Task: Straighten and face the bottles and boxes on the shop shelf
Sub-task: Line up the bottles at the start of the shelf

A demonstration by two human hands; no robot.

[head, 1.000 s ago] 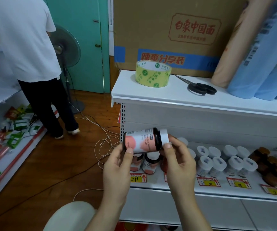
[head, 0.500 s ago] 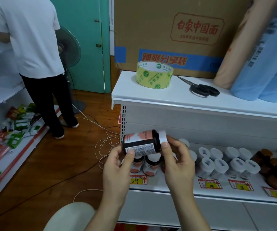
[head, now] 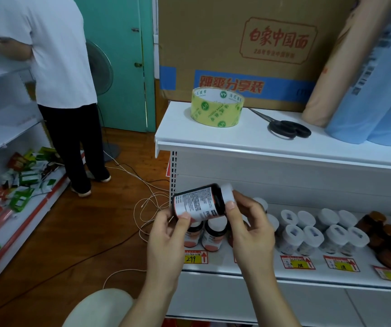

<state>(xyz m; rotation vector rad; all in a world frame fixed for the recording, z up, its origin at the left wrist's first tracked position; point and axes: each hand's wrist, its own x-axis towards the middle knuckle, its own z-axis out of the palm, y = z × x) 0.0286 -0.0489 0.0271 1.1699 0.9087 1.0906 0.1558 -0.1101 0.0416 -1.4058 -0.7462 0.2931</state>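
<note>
Both hands pinch our dark bottle (head: 200, 204) sideways.
Left hand (head: 166, 241) at its base, right hand (head: 248, 232) at its white cap, mid-frame.

Bare white shelf board (head: 248, 267) lay open along the front, above the price tags; white-capped bottles (head: 312, 232) and brown jars (head: 387, 241) crowded the space behind; the white upper shelf (head: 284, 159) overhung them.

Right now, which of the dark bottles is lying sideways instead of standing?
The dark bottle held between the left hand and right hand, white cap pointing right. The peach-labelled ones below it stand upright on the shelf.
</note>
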